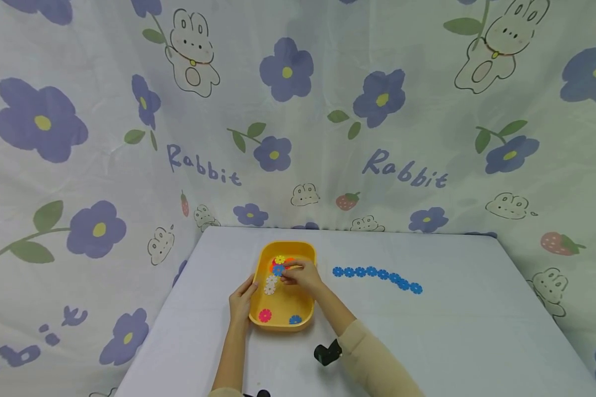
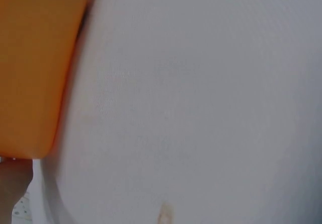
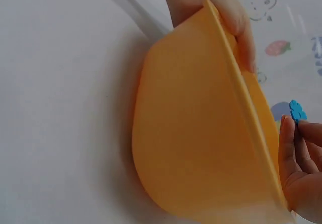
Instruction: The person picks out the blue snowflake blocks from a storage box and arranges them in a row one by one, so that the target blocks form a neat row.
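Observation:
A yellow plastic tray [image 1: 283,326] stands on the table, with several flower-shaped pieces inside. My left hand [image 1: 242,300] grips its left side, thumb over the rim; in the right wrist view that hand [image 3: 216,7] holds the tray wall [image 3: 191,118]. Over the tray, my right hand [image 1: 302,275] pinches a blue flower-shaped piece [image 3: 297,111] between thumb and fingers. White pieces [image 1: 270,285] lie near the tray's middle. A pink piece [image 1: 265,315] and another blue piece [image 1: 295,319] are at its near end, while a yellow piece [image 1: 280,259] sits farther back.
To the right of the tray, a row of several blue flower-shaped pieces [image 1: 371,272] lies joined in a curving line on the white table [image 1: 457,331]. A cloth printed with flowers and rabbits [image 1: 328,154] hangs behind and along the sides.

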Demonstrator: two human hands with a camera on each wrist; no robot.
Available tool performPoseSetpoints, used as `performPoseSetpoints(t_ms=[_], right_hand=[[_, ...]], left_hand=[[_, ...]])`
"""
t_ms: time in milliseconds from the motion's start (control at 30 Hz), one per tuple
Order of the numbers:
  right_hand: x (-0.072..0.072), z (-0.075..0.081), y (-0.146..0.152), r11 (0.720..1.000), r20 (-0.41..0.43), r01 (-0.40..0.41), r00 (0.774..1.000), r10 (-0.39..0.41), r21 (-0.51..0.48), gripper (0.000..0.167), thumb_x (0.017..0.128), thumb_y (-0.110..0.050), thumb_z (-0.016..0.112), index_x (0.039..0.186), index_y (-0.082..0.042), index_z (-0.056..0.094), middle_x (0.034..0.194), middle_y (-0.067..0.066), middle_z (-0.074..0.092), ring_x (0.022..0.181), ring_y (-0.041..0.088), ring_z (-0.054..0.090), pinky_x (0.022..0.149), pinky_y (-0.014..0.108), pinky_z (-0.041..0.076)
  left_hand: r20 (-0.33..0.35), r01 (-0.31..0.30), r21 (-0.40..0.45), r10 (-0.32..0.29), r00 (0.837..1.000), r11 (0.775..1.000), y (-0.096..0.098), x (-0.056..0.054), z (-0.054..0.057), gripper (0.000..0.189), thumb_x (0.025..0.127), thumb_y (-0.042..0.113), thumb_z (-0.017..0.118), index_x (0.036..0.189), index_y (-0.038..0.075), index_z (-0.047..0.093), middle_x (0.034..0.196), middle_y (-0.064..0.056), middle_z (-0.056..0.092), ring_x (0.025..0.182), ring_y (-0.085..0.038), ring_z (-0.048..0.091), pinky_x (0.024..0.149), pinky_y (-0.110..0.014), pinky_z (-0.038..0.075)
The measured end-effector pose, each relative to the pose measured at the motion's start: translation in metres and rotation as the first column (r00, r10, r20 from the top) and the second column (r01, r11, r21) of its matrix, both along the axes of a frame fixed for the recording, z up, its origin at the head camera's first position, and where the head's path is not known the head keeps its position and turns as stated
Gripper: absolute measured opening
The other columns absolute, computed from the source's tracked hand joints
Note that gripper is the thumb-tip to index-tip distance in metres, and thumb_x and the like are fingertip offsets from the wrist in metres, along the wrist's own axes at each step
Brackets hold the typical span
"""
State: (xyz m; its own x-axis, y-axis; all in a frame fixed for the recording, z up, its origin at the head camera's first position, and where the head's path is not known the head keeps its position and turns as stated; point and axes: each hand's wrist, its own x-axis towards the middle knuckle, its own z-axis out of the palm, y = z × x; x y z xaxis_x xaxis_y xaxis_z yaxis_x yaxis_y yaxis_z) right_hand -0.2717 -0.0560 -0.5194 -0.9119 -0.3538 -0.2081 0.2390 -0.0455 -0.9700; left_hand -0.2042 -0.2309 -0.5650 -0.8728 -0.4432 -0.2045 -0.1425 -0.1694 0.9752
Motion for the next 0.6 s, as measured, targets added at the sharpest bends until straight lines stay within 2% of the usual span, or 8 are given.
performPoseSetpoints(t_ms=[167, 300, 400, 600], right_hand=[[-0.005, 0.011, 0.022, 0.999, -0.032, 0.032, 0.999, -0.033, -0.025, 0.026, 0.088, -0.002, 0.064, 0.112, 0.008, 0.062, 0.085, 0.017, 0.071, 0.074, 0.021, 0.07, 0.073, 0.035, 0.059], [-0.008, 0.015, 0.046, 0.996, -0.052, 0.059, 0.997, -0.062, -0.066, 0.027, 0.087, 0.001, 0.062, 0.112, 0.011, 0.06, 0.083, 0.016, 0.07, 0.073, 0.021, 0.07, 0.071, 0.033, 0.059], [-0.011, 0.015, 0.068, 0.992, -0.072, 0.092, 0.993, -0.099, -0.085, 0.028, 0.087, 0.004, 0.062, 0.113, 0.012, 0.06, 0.083, 0.015, 0.07, 0.072, 0.02, 0.069, 0.071, 0.032, 0.059], [-0.012, 0.01, 0.127, 0.98, -0.093, 0.189, 0.977, -0.194, -0.058, 0.033, 0.088, 0.003, 0.06, 0.12, 0.013, 0.056, 0.085, 0.012, 0.07, 0.073, 0.015, 0.069, 0.073, 0.029, 0.059]], left_hand=[[0.001, -0.002, -0.004, 0.002, 1.0, 1.0, -0.001, 0.0, -0.001, 0.05, 0.089, 0.023, 0.067, 0.131, 0.0, 0.053, 0.138, -0.017, 0.048, 0.132, -0.029, 0.039, 0.107, -0.035, 0.036], [-0.001, -0.007, -0.001, 0.007, 1.0, 1.0, -0.001, 0.001, -0.001, 0.051, 0.088, 0.024, 0.067, 0.131, 0.0, 0.053, 0.137, -0.017, 0.049, 0.131, -0.028, 0.041, 0.104, -0.03, 0.039], [-0.001, -0.009, 0.005, 0.009, 1.0, 1.0, -0.001, 0.001, -0.001, 0.05, 0.088, 0.024, 0.067, 0.131, 0.001, 0.053, 0.137, -0.016, 0.05, 0.13, -0.026, 0.042, 0.101, -0.026, 0.04], [0.006, -0.002, 0.01, 0.002, 1.0, 1.0, 0.0, 0.0, 0.0, 0.048, 0.09, 0.021, 0.065, 0.132, 0.001, 0.052, 0.137, -0.016, 0.049, 0.13, -0.025, 0.042, 0.102, -0.025, 0.04]])
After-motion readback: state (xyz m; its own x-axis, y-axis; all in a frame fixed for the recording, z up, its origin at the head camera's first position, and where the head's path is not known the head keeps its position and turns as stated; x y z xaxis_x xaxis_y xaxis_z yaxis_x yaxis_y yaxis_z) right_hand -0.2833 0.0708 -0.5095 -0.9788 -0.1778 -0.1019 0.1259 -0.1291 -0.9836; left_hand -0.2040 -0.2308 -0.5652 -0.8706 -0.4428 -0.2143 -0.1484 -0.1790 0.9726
